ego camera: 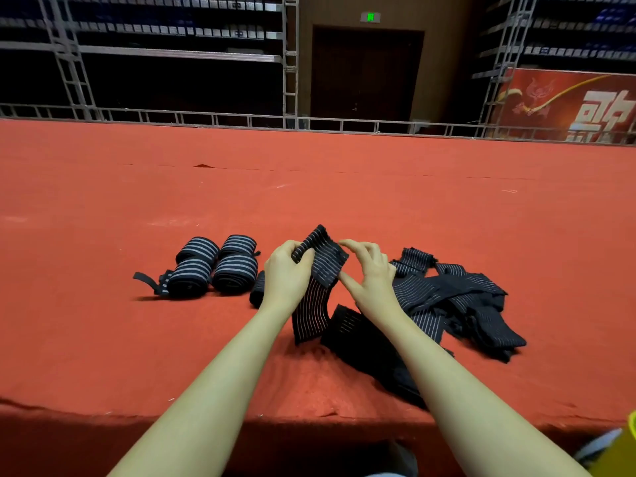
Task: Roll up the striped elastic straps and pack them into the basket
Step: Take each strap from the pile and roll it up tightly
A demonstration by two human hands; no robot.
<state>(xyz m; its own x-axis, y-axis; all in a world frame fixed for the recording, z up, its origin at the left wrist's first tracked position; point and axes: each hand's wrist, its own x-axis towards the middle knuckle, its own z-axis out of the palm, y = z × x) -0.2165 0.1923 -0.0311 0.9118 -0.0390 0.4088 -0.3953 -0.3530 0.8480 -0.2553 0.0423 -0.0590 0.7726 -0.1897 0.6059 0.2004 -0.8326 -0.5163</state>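
Observation:
A black strap with thin white stripes (321, 259) is held up above the red carpeted stage. My left hand (287, 273) grips its upper end, fingers curled round the fold. My right hand (368, 270) pinches the strap's right edge between thumb and fingers. The rest of the strap hangs down to the carpet between my wrists. Several rolled straps (215, 265) lie in a cluster to the left; another roll (258, 290) is partly hidden behind my left hand. A loose heap of unrolled straps (461, 301) lies to the right. No basket is in view.
The red carpet (309, 187) runs far ahead to a low metal railing (241, 120). The stage's front edge (103, 413) passes under my forearms. A yellow object (619, 452) shows at the bottom right corner. Scaffolding and a dark doorway stand beyond.

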